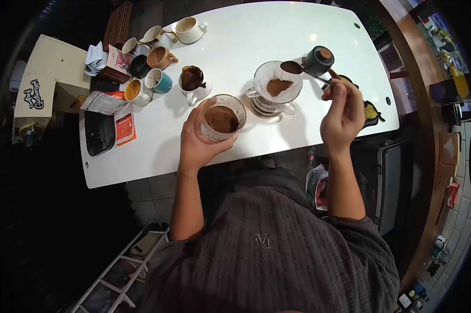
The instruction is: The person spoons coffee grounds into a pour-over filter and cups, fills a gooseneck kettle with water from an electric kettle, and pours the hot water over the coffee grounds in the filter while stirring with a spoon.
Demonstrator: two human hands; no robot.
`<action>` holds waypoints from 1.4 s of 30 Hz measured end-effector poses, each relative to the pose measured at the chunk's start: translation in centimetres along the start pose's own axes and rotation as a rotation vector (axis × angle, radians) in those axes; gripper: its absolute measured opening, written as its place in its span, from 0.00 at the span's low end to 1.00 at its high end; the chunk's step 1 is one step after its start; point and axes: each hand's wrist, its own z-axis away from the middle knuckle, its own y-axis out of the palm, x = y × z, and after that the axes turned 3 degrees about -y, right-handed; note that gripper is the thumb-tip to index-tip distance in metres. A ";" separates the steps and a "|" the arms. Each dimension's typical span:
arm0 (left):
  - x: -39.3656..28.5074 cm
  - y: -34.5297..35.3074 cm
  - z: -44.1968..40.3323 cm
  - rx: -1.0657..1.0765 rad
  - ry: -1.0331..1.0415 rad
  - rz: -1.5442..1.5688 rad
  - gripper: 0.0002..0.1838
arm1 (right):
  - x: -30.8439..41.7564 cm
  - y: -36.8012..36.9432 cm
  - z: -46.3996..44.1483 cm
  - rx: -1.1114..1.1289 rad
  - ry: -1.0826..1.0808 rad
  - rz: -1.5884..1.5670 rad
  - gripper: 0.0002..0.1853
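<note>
My left hand (196, 138) is wrapped around a clear glass (237, 110) of brown coffee grounds (221, 119), lifted near the table's front edge. With closed fingers, my right hand (343, 112) grips the handle of a spoon (292, 67). The spoon's bowl looks brown inside and is over the far right rim of a glass dripper (257, 91). A white paper filter (269, 70) lines the dripper, with a patch of grounds at its bottom. Under it is a glass server (267, 112). Just beyond the spoon handle is a dark grey cylinder (319, 61) with a brown knob.
Left of the dripper, a white cup (189, 97) holds a dark, used-looking filter. Several mugs (189, 31) cluster at the far left, beside pouches (106, 104) and a black tray (99, 133). A black and yellow object (371, 112) lies beyond my right wrist on the white table (235, 39).
</note>
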 end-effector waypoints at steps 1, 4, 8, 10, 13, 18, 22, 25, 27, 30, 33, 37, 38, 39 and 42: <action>0.3 0.0 0.1 -0.016 0.004 -0.008 0.43 | 0.5 0.2 -0.4 -0.057 0.087 -0.072 0.08; 1.3 0.5 1.0 -0.045 -0.026 0.051 0.43 | 1.1 0.3 -0.6 -0.086 0.171 -0.107 0.08; 3.3 -0.3 1.7 -0.105 -0.080 0.140 0.43 | 2.3 2.0 -0.7 -0.137 0.167 -0.197 0.08; 3.8 -0.8 2.1 -0.133 -0.090 0.108 0.43 | 3.6 2.9 -0.9 -0.102 0.195 -0.223 0.09; 4.0 -1.8 2.6 -0.168 -0.115 0.028 0.43 | 5.0 5.2 -0.2 -0.031 0.239 -0.323 0.08; 5.8 -3.3 3.7 -0.219 -0.126 -0.067 0.43 | 7.1 9.5 2.1 0.255 0.314 -0.365 0.06; 6.1 -4.6 4.2 -0.199 -0.159 -0.069 0.42 | 7.2 12.7 4.6 0.476 0.224 -0.248 0.04; 5.8 -5.5 4.5 -0.240 -0.130 -0.085 0.41 | 7.2 14.2 5.5 0.551 0.146 -0.171 0.04; 5.5 -6.1 4.6 -0.254 -0.118 -0.078 0.41 | 7.2 14.7 5.9 0.571 0.148 -0.166 0.04; 5.0 -6.7 4.5 -0.265 -0.052 -0.116 0.42 | 7.2 14.9 6.1 0.571 0.213 -0.217 0.04; 4.3 -6.8 4.2 -0.247 -0.065 -0.108 0.43 | 7.3 14.7 5.8 0.586 0.449 -0.270 0.08; 3.4 -6.5 3.7 -0.210 -0.092 -0.109 0.44 | 6.6 13.9 5.0 0.461 0.772 -0.466 0.10; 3.1 -6.4 3.5 -0.195 -0.089 -0.108 0.45 | 6.5 13.5 4.7 0.437 0.795 -0.470 0.10; 2.9 -6.3 3.3 -0.185 -0.081 -0.109 0.45 | 6.4 13.1 4.4 0.413 0.818 -0.474 0.10; 2.2 -5.8 2.6 -0.121 -0.005 -0.146 0.44 | 6.4 11.5 3.3 0.330 0.816 -0.504 0.11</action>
